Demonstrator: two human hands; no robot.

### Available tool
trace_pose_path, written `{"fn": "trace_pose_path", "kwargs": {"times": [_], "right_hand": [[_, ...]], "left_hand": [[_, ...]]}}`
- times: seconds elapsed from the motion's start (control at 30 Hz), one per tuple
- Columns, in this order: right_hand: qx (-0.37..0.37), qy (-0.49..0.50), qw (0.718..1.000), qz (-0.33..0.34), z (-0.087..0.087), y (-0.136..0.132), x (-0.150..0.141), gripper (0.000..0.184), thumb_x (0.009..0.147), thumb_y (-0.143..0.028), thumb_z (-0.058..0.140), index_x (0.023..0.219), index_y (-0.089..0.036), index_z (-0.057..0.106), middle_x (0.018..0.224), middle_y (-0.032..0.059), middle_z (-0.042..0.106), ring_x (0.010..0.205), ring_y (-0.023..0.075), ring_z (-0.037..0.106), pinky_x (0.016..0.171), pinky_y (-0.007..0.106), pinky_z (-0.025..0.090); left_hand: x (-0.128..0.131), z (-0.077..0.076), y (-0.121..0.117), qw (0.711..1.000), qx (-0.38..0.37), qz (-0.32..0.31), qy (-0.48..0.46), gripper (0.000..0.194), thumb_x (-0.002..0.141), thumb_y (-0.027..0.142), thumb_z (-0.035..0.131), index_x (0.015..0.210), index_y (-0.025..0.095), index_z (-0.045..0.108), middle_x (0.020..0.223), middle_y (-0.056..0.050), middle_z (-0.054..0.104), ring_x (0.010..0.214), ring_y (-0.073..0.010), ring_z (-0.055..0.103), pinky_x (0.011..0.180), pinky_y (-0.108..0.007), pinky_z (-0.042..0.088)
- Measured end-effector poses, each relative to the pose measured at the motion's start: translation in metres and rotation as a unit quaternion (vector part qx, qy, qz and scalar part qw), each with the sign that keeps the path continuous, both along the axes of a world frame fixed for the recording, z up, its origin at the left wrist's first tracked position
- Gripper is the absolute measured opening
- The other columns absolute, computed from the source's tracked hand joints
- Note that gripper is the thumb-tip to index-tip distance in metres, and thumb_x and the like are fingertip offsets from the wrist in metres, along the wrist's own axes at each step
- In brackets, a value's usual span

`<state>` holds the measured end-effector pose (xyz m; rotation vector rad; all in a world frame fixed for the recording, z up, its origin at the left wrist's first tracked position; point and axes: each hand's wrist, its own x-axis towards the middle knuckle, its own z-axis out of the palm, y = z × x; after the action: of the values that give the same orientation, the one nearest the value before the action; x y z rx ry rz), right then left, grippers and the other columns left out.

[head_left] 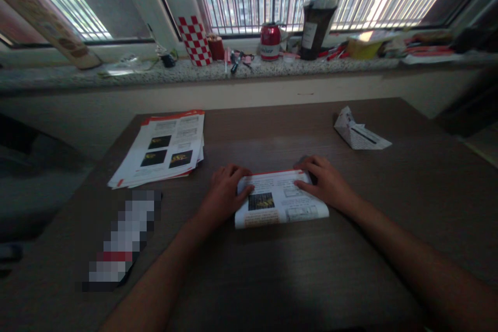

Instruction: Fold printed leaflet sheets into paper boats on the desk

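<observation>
A printed sheet of paper [278,199] lies on the table in front of me, doubled over, with a rounded fold on the side nearest me. My left hand [229,192] grips its left end, thumb on top and fingers at the far edge. At the right end, my right hand [324,181] holds it the same way, with the thumb pressing on the print. What the fingertips do under the far edge is partly hidden.
A stack of printed sheets [159,148] lies at the far left, and a pixelated phone-like object [124,238] nearer me. A folded paper shape [360,132] stands far right. On the windowsill [155,78] are a checkered bottle [194,41], a red can [270,41] and a dark cup [314,31].
</observation>
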<state>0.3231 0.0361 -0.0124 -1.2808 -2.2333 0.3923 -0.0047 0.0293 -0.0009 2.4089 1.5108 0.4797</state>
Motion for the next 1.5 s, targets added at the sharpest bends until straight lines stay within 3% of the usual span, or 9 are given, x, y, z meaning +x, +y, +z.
{"fn": "trace_pose_path", "kwargs": {"times": [0.87, 1.5], "right_hand": [[-0.016, -0.017, 0.999, -0.025, -0.002, 0.005, 0.002, 0.023, 0.091, -0.038, 0.075, 0.108, -0.025, 0.066, 0.109, 0.0109, 0.065, 0.105, 0.0319, 0.062, 0.093, 0.049, 0.052], [0.005, -0.036, 0.998, -0.043, -0.009, 0.008, 0.007, 0.032, 0.088, -0.044, 0.078, 0.108, -0.025, 0.063, 0.110, 0.0111, 0.062, 0.107, 0.0339, 0.061, 0.094, 0.051, 0.052]], "left_hand": [[0.000, -0.001, 0.002, 1.000, 0.004, 0.010, -0.001, 0.023, 0.096, 0.034, 0.067, 0.117, 0.024, 0.064, 0.117, -0.009, 0.062, 0.111, -0.0316, 0.058, 0.097, -0.049, 0.047], [0.000, -0.003, 0.002, 1.000, -0.001, 0.018, -0.003, 0.023, 0.095, 0.034, 0.069, 0.115, 0.023, 0.063, 0.117, -0.008, 0.063, 0.110, -0.0319, 0.059, 0.097, -0.049, 0.047]]}}
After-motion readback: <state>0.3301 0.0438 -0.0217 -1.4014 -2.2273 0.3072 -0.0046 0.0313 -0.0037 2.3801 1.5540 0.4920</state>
